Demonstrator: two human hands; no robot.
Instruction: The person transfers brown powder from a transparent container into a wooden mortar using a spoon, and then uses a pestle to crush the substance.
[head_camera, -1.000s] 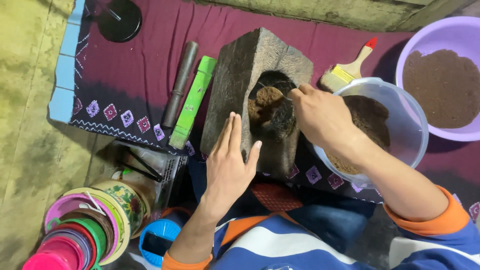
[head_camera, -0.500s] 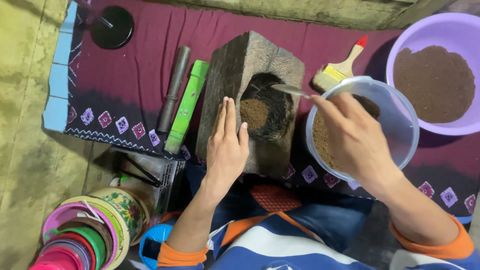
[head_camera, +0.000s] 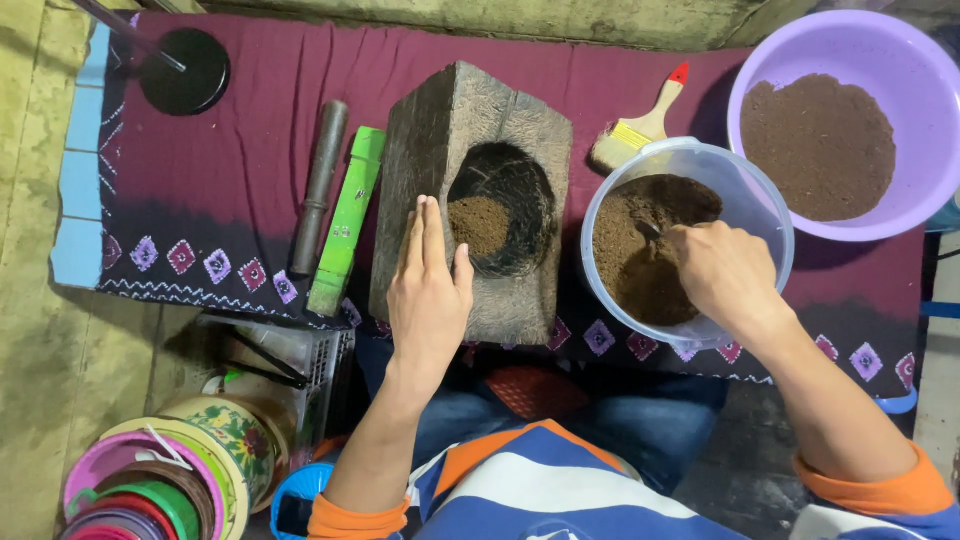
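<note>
A dark wooden block with a round hollow lies on the maroon cloth; brown powder sits in the hollow. My left hand rests flat on the block's near left part, fingers together, beside the hollow. My right hand is inside a clear plastic tub of brown powder, closed on a spoon whose tip is dug into the powder.
A purple basin of brown powder stands at the far right. A paintbrush lies behind the tub. A green stick and dark rod lie left of the block. Stacked colourful lids and a black crate are near left.
My right hand has moved from over the block's hollow to the right and down into the clear tub. My left hand has stayed on the block.
</note>
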